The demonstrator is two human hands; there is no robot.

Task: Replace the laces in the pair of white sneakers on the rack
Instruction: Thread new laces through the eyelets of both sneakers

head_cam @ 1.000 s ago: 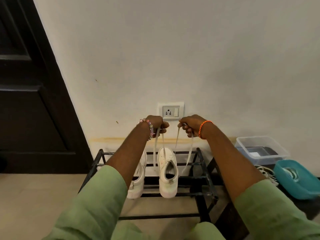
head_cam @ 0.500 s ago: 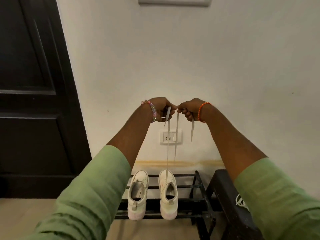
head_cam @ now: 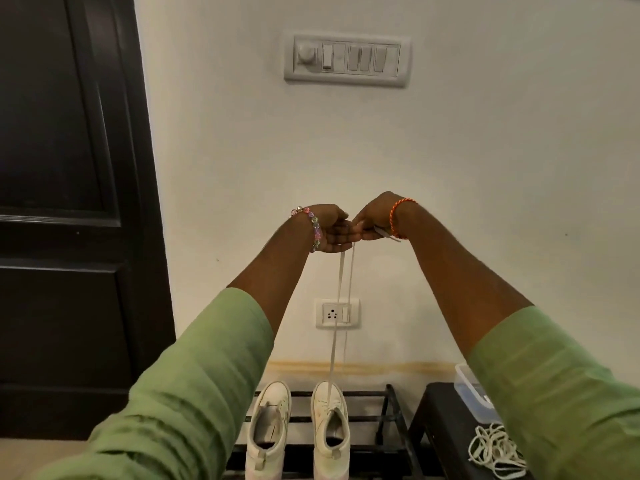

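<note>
Two white sneakers stand side by side on a black metal rack [head_cam: 388, 419]. The left sneaker [head_cam: 268, 431] has no lace that I can see. From the right sneaker [head_cam: 330, 431] a white lace [head_cam: 341, 306] runs up as two taut strands. My left hand [head_cam: 329, 230] and my right hand [head_cam: 372, 221] are raised together high above the shoe, fingertips touching. Both pinch the lace ends; a short end sticks out under my right wrist.
A black stool [head_cam: 446, 431] at the right carries a pile of loose white laces [head_cam: 495, 452] and a clear plastic box [head_cam: 472, 396]. A wall socket [head_cam: 337, 313] and a switch panel [head_cam: 348, 60] sit on the wall. A dark door [head_cam: 69, 202] is at the left.
Both hands have risen well above the shoe and come together, drawing the lace up taut. My view has tilted upward, bringing the switch panel into sight.
</note>
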